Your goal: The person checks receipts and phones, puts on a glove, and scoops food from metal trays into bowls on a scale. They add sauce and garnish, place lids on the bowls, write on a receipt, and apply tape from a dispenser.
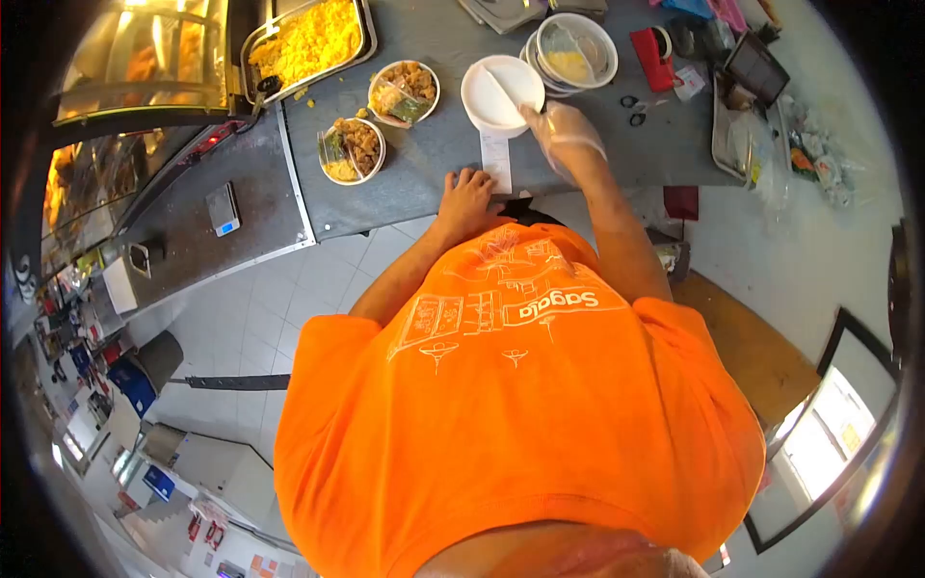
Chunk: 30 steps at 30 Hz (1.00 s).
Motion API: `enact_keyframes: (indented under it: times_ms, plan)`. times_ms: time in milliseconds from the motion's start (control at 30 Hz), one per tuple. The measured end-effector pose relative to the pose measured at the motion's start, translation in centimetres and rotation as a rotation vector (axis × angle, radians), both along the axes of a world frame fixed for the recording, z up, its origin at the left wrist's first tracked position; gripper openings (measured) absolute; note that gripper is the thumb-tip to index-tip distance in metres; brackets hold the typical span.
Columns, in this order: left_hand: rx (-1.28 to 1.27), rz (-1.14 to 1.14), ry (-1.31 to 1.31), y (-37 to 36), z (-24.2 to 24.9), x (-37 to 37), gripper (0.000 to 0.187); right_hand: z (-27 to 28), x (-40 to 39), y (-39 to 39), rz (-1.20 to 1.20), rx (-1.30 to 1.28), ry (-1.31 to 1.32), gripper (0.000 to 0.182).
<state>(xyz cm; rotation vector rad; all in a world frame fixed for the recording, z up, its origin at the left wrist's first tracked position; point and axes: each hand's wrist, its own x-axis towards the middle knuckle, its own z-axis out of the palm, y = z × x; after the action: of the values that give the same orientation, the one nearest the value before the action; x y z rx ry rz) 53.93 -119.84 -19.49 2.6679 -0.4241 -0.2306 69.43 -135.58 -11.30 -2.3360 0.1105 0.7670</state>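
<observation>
My right hand (561, 135), in a clear plastic glove, pinches the rim of an empty white divided bowl (489, 93) on the dark counter. My bare left hand (468, 200) lies at the counter's front edge with its fingers spread, beside a white paper slip (496, 164) that runs under the bowl. Two filled bowls, an upper one (414, 89) and a lower one (360, 151), hold yellow and brown food with small clear packets. Touching the empty bowl on its right is a stack of clear-lidded bowls (578, 53).
A metal tray (364, 48) of yellow food stands at the back left, near a glass food cabinet (145, 58). A small scale (223, 208) lies at the left. A red tape dispenser (653, 63), black scissors (634, 108) and another metal tray (721, 144) are at the right.
</observation>
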Motion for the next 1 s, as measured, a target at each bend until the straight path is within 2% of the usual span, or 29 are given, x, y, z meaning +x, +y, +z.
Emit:
enact_keyframes:
  times_ms: [33, 67, 100, 133, 167, 200, 233, 267, 300, 367, 400, 433, 500, 533, 567, 633, 667, 700, 733, 767, 833, 867, 900, 967, 1000]
  plan:
    - [0.011, 0.016, -0.002, -0.4, 1.1, 0.6, 0.055, 3.1, -0.3, -0.2, 0.114, -0.053, 0.005, 0.049]
    - [-0.349, 0.099, 0.019, -0.7, 2.5, 1.0, 0.052, 5.2, -1.0, -0.3, 0.228, -0.106, 0.013, 0.047]
    - [-0.708, 0.180, 0.036, -1.1, 4.5, 1.3, 0.049, 6.2, -1.9, -0.3, 0.242, -0.093, 0.017, 0.047]
    - [-0.738, 0.197, -0.120, -2.0, 8.0, 1.6, 0.042, 6.9, -2.9, 0.0, 0.125, 0.221, -0.212, 0.040]
    - [-0.723, 0.210, -0.119, -2.7, 8.3, 1.9, 0.042, 7.2, -3.4, 0.5, -0.002, 0.536, -0.436, 0.034]
    - [-0.772, 0.261, -0.243, -3.4, 8.4, 2.2, 0.040, 6.7, -3.3, 1.5, 0.021, 0.576, -0.868, 0.025]
    - [-0.810, 0.314, -0.374, -3.6, 8.8, 2.4, 0.039, 6.8, -3.1, 2.3, 0.031, 0.605, -0.858, 0.025]
    - [-0.802, 0.345, -0.492, -3.5, 10.3, 3.0, 0.030, 7.2, -2.8, 3.4, 0.072, 0.640, -0.997, 0.026]
    - [-0.760, 0.373, -0.509, -3.3, 11.9, 3.5, 0.030, 7.5, -2.6, 4.5, 0.113, 0.684, -1.135, 0.028]
    - [-1.392, 0.979, -0.196, -2.7, 14.1, 3.5, 0.024, 7.1, -3.2, 6.9, 0.175, 0.820, -1.098, 0.025]
    - [-1.503, 1.093, -0.231, -2.3, 13.3, 3.3, 0.022, 6.6, -3.9, 8.0, 0.096, 0.995, -0.770, 0.026]
    - [-1.483, 1.108, -0.262, -2.3, 12.7, 2.7, 0.022, 6.1, -4.5, 9.0, 0.027, 1.133, -0.434, 0.027]
    - [-1.854, 1.215, -0.400, -2.3, 12.1, 1.5, 0.024, 5.9, -5.4, 11.0, 0.072, 1.127, -0.343, 0.028]
    - [-1.693, 1.205, -0.307, -2.0, 11.0, 0.2, 0.002, 6.2, -6.3, 12.4, 0.025, 1.074, -0.413, 0.026]
    - [-1.703, 1.175, -0.312, -1.9, 10.6, -0.4, 0.002, 6.3, -6.9, 13.6, -0.030, 1.012, -0.496, 0.025]
    - [-1.571, 0.933, -0.499, -1.4, 10.6, -0.7, 0.047, 5.9, -6.8, 15.7, -0.072, 1.002, -0.526, 0.023]
    - [-1.581, 0.895, -0.485, -0.9, 11.1, -0.7, 0.047, 7.0, -6.5, 16.4, -0.102, 0.992, -0.636, 0.022]
    - [-1.567, 0.814, -0.406, -0.2, 11.7, -0.7, 0.064, 7.8, -6.1, 17.1, -0.136, 0.980, -0.744, 0.022]
    - [-1.548, 0.738, -0.325, 0.7, 12.2, -0.6, 0.081, 7.9, -5.7, 17.7, -0.104, 0.924, -0.734, 0.026]
    - [-1.554, 0.713, -0.303, 3.3, 12.8, -0.2, 0.081, 7.3, -5.9, 18.2, -0.128, 0.911, -0.751, 0.026]
    - [-2.006, 0.371, 0.269, 9.3, 14.0, 2.1, 0.097, 5.8, -6.2, 19.0, -0.024, 1.108, -0.638, 0.033]
    - [-2.005, 0.339, 0.294, 9.8, 14.3, 3.8, 0.097, 6.7, -5.4, 18.2, 0.073, 1.018, -0.768, 0.039]
    - [-2.018, 0.272, 0.347, 10.1, 14.8, 5.7, 0.092, 6.6, -4.9, 17.3, 0.054, 1.001, -0.800, 0.039]
    - [-2.032, 0.175, 0.425, 10.2, 15.2, 10.3, 0.087, 5.9, -4.6, 14.8, 0.105, 0.920, -0.639, 0.042]
    - [-1.884, 0.272, 0.292, 10.3, 15.2, 13.4, 0.082, 7.0, -4.8, 12.9, 0.182, 0.916, -0.628, 0.042]
